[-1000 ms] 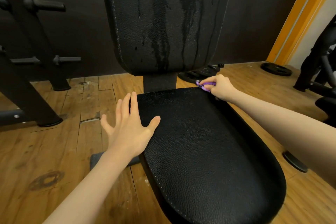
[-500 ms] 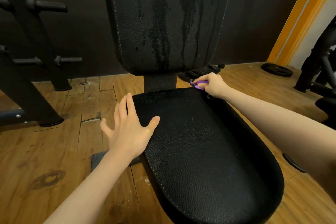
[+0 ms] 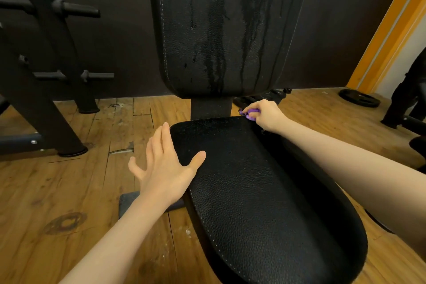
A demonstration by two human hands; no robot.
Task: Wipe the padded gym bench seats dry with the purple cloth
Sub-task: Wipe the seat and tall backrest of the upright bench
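Observation:
A black padded seat (image 3: 265, 191) fills the lower middle of the view. Behind it rises the upright back pad (image 3: 226, 27), streaked with dark wet runs. My right hand (image 3: 265, 114) grips a bunched purple cloth (image 3: 250, 113) at the seat's far right corner; only a small part of the cloth shows between the fingers. My left hand (image 3: 166, 166) is spread flat with straight fingers at the seat's left edge, thumb over the padding.
A black rack (image 3: 53, 76) with pegs stands at the left on the wooden floor. Weight plates (image 3: 358, 98) lie at the back right near an orange door frame (image 3: 389, 30). More dark equipment (image 3: 410, 99) stands at the far right.
My right hand has slid the cloth a little to the left along the seat's back edge. The left hand has stayed almost still at the left edge.

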